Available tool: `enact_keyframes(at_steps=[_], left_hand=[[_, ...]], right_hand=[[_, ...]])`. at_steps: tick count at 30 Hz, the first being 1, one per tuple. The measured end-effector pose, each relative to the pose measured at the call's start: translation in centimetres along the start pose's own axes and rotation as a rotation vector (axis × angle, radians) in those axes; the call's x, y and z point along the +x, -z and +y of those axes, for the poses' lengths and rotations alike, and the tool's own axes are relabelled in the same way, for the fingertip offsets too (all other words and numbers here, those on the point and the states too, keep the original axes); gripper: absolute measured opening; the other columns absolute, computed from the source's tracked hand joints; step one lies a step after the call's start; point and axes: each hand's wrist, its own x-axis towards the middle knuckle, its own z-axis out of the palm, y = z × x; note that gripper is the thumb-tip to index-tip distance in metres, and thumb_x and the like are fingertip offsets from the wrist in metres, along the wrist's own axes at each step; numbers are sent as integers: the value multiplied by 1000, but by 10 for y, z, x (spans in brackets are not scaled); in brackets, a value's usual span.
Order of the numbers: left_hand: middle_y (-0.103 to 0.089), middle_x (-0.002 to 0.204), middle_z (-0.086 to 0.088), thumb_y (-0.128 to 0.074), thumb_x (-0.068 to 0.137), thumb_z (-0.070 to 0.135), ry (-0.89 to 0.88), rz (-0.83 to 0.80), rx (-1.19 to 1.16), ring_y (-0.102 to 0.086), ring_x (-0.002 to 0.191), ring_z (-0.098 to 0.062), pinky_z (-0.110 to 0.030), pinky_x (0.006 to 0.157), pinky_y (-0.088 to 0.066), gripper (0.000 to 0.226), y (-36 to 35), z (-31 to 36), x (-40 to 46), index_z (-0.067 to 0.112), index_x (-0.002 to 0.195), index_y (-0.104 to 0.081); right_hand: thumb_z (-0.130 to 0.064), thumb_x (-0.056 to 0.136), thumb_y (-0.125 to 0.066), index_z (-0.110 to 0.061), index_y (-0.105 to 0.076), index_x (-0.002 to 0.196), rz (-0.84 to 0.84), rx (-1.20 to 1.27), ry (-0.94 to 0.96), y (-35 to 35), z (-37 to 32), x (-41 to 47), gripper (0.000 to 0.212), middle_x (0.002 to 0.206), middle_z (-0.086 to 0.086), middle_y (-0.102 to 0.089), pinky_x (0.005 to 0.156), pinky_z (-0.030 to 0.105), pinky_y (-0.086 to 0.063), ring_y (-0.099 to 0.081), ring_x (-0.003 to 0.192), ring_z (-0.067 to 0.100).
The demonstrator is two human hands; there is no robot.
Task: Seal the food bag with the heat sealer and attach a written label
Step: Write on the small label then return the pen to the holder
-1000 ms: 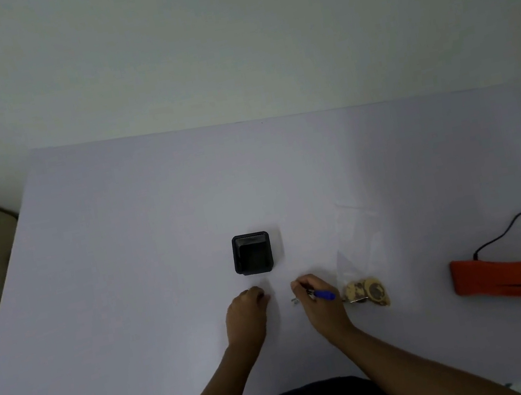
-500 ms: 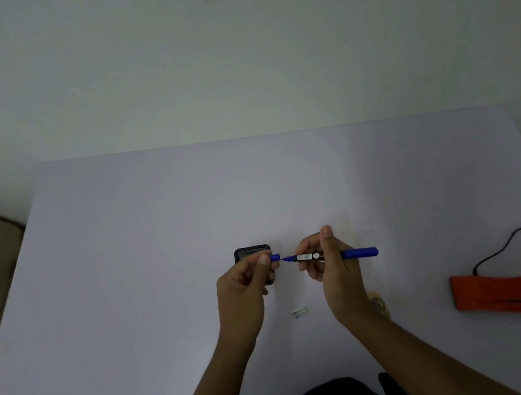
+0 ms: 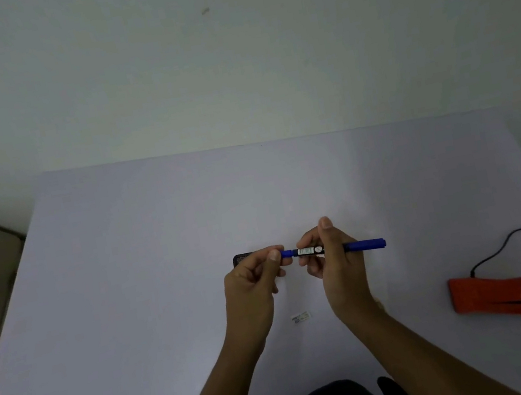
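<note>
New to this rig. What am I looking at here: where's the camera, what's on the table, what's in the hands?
There is no robot here: a person works with two bare hands. The single picture comes from a wide-angle camera worn on the head, looking forward and down, so the arms enter from the bottom. Both hands hold a blue marker level above the pale table: the right hand grips its barrel, and the left hand pinches its left end. Behind the left hand a black container is partly hidden. A small white label lies on the table between the wrists. At the right lies the orange heat sealer with its black cord.
</note>
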Motion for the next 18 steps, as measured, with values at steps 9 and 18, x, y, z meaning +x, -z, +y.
enact_keyframes(at_steps=[9,18], left_hand=[[-73,81,3,-50,100,23,-44,-81,49,-59,67,-6,-20,61,-50,24,-3,14,4,14,101,-73],[-67,65,3,-50,90,42,-94,-147,37,-53,57,-7,-17,54,-44,35,-2,44,7,17,79,-72]], right_hand=[[-16,104,-47,-5,-63,71,69,1,48,-4,-16,4,38,53,1,-62,49,21,-50,-58,48,10],[-44,88,-55,-14,-63,69,38,30,145,-10,-28,0,37,52,1,-62,48,20,-51,-58,48,13]])
